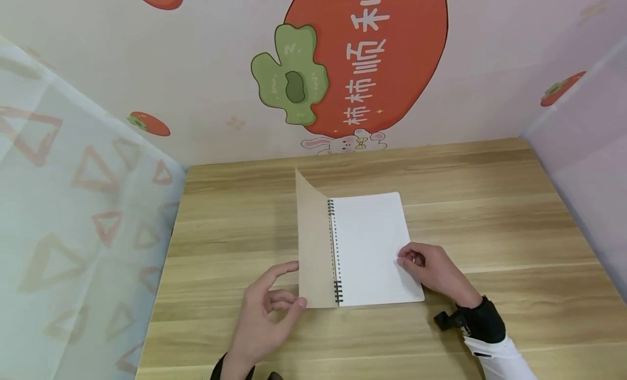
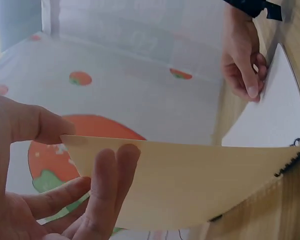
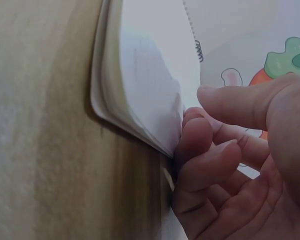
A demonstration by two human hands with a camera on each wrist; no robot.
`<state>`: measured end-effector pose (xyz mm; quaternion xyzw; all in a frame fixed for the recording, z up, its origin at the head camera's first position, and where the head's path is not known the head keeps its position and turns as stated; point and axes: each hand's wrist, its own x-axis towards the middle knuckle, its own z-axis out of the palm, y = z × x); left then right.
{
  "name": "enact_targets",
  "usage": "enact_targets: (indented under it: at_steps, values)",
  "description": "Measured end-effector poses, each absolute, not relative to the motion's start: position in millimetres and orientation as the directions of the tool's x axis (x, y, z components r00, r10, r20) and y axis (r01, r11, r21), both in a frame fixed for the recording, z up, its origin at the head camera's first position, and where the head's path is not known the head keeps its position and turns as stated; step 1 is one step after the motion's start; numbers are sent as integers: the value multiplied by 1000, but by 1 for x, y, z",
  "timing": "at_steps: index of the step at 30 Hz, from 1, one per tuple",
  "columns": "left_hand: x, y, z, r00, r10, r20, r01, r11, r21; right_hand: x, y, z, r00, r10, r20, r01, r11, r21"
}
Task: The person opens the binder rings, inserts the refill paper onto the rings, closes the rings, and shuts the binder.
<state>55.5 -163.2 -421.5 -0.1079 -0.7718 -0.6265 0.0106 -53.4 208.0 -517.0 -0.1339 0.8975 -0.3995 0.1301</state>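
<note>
A spiral notebook [image 1: 369,249] lies on the table, its front cover [image 1: 315,255] raised steeply on the left and a white page facing up. My left hand [image 1: 269,309] holds the free edge of that cover. In the left wrist view, its thumb [image 2: 45,125] touches the corner and its fingers [image 2: 105,175] rest along the tan outer side. At the right edge of the white page [image 3: 150,65], my right hand [image 1: 438,268] has its fingers curled and pinches the paper's edge. The right fingertips [image 3: 195,135] partly hide the contact.
The wooden table [image 1: 235,211] spreads around the notebook. Behind it stands a wall [image 1: 210,69] printed with a large red fruit, and patterned side walls [image 1: 98,206] close in the left and right. A black wrist strap [image 1: 482,320] with a small camera sits on the right wrist.
</note>
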Motion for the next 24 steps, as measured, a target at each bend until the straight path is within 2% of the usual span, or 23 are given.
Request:
enact_targets:
  at_steps: [4,11,16,19,24]
  values:
    - [51,-146,-413,-970,197,143,188,237,953,-55,211,-519,-927,-354,-124,-139,632,-763]
    - [49,-111,-400,-972,234,9,88,330,940,-58,217,-521,-923,-375,-88,-167,595,-786]
    - [46,-87,-397,-968,249,19,115,378,919,-62,219,-519,-922,-363,-133,-89,534,-841]
    - [42,-75,-399,-962,267,56,163,397,903,-67,220,-513,-927,-343,-151,-17,440,-898]
    - [37,-56,-404,-946,297,131,262,461,848,-77,219,-490,-931,-321,-175,118,189,-975]
